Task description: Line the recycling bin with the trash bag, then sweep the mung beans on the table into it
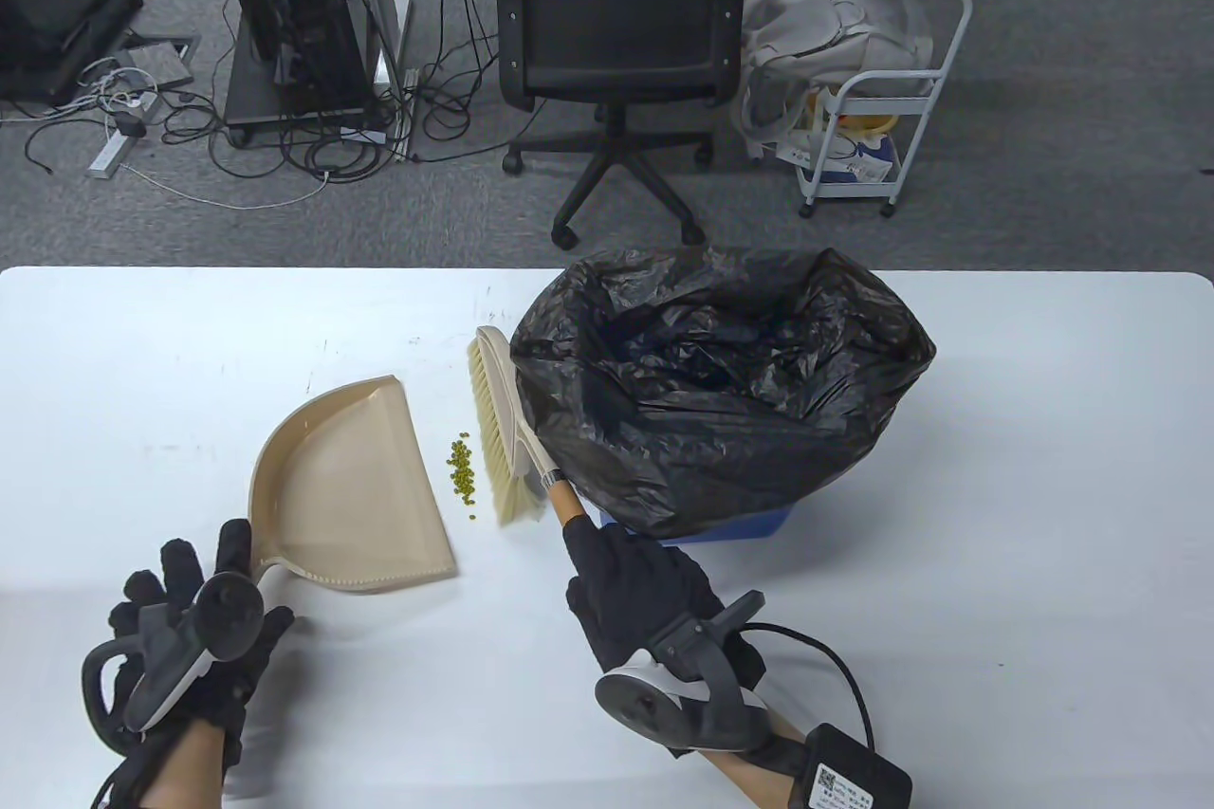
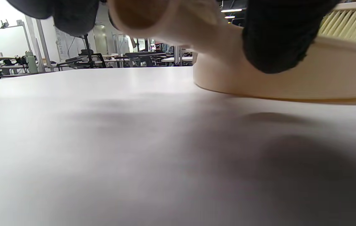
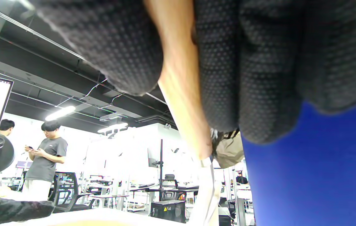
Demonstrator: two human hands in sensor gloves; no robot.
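The right hand (image 1: 635, 591) is closed around the wooden handle of the brush (image 1: 503, 430); the left hand (image 1: 190, 629) is curled around the handle of the dustpan (image 1: 351, 487). The sweeping step is in hand. The mung beans (image 1: 462, 468) lie between bristles and pan near the table's (image 1: 996, 487) middle. Next, a short leftward stroke is required. The lined recycling bin (image 1: 730, 529) stands toward the far edge.

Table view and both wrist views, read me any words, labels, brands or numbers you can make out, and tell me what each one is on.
No text can be read in any view.
Small black box on the cable by the right hand: a QR-code sticker with tiny print, too small to read.
Blue recycling bin: part of a white mark at the frame edge, cut off, not readable.
Packages in the white cart: printing too blurred to read.
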